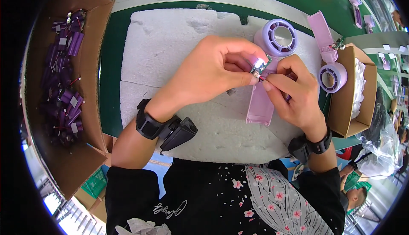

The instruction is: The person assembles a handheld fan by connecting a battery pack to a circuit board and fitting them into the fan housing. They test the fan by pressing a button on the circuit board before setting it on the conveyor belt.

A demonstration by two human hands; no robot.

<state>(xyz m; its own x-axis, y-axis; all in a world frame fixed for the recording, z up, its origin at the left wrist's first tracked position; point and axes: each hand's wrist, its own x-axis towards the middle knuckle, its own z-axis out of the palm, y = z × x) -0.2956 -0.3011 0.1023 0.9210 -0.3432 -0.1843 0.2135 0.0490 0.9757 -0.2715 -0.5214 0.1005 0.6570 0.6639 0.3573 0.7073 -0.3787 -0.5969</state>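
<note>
A white foam block [170, 64] was overlain by a lilac fan [279, 39], its pink handle [260, 105] extended below the round head. Over that handle, a small green circuit board [261, 67] was pinched between thumb and fingers by the left hand [215, 66], while thin wires [261, 78] beside it were gripped in the right hand's [296, 89] fingertips.
</note>
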